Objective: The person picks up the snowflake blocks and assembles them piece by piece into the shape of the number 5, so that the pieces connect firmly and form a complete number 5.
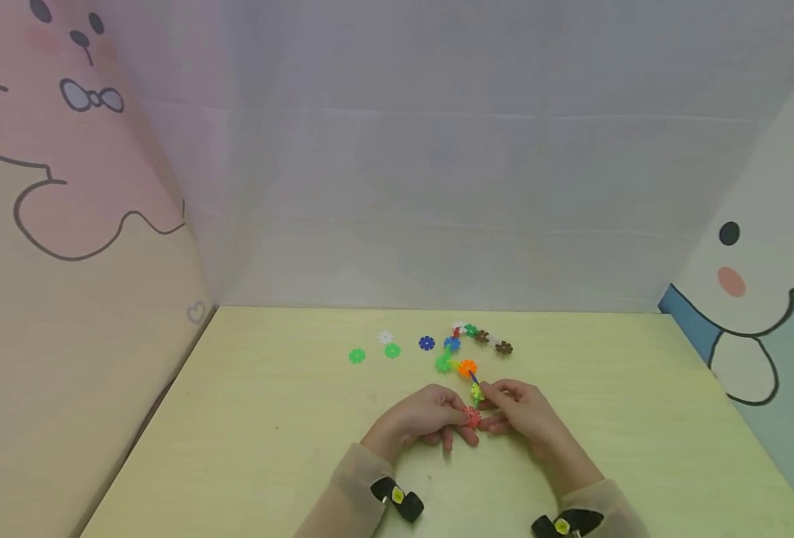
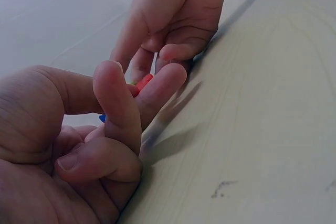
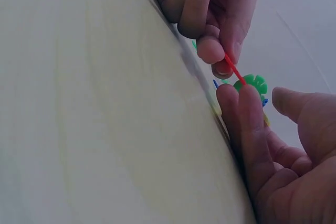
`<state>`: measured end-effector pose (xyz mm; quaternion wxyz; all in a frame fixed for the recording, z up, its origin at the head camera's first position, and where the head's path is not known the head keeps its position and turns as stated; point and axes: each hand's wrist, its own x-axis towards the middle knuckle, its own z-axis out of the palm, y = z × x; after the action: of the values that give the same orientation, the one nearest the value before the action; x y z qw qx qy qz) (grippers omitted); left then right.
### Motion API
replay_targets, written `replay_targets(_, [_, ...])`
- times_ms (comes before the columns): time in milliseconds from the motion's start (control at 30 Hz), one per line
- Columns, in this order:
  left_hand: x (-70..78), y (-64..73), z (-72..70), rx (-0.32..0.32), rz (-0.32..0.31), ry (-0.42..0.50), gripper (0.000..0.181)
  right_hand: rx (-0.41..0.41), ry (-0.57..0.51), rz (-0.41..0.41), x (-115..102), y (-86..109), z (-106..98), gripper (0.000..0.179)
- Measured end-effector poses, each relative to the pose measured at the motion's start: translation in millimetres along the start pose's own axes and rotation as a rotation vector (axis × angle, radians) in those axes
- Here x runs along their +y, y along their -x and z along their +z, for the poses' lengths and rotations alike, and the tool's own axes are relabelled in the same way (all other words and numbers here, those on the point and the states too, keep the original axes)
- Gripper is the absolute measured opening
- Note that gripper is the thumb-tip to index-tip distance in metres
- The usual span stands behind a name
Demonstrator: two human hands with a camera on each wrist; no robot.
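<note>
Near the table's front, my left hand (image 1: 431, 415) pinches a red notched snowflake disc (image 1: 472, 417) between thumb and fingers. In the right wrist view this red disc (image 3: 234, 68) is seen edge-on. My right hand (image 1: 528, 415) holds the yellow-green disc (image 1: 477, 391) just above it, while its lower fingertips touch the red disc's edge. From the yellow-green disc a joined chain runs back through a blue disc seen edge-on (image 1: 474, 377), an orange disc (image 1: 467, 368) and a green disc (image 1: 443, 363). Fingers hide most of the red disc in the left wrist view.
The chain bends on past a blue disc (image 1: 452, 344) to a brown disc (image 1: 504, 348) at its far end. Loose discs lie left of it: dark blue (image 1: 427, 343), white (image 1: 386, 337) and two green ones (image 1: 392, 350). Fabric walls border the table (image 1: 269, 448).
</note>
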<state>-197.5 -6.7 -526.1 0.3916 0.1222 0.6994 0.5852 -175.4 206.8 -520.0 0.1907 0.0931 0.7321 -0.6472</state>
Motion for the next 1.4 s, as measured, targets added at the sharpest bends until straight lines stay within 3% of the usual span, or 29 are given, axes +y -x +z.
replay_targets(267, [-0.7,-1.7,-0.7,-0.019,0.009,0.01,0.012,0.032,0.025,0.018,-2.5,0.8,2.5,0.047])
replay_targets(667, [-1.3,-1.5,0.5,0.021,0.052,0.059,0.009,0.002,-0.002,0.046,0.6,-2.0,-0.9,0.042])
replay_targets(1067, [-1.7,-2.6,5.6,0.126,0.022,0.091,0.014,0.041,-0.071,0.063,2.3,-1.3,2.4,0.035])
replay_targets(1267, [-1.9,-1.9,3.1,0.104,0.029,0.08,0.012,-0.02,-0.085,0.033,4.6,-1.3,-0.5,0.042])
replay_targets(1400, [-2.1,-1.5,-0.4,0.123,0.037,0.014,0.013,-0.129,-0.089,-0.009,6.5,-0.8,-5.7,0.044])
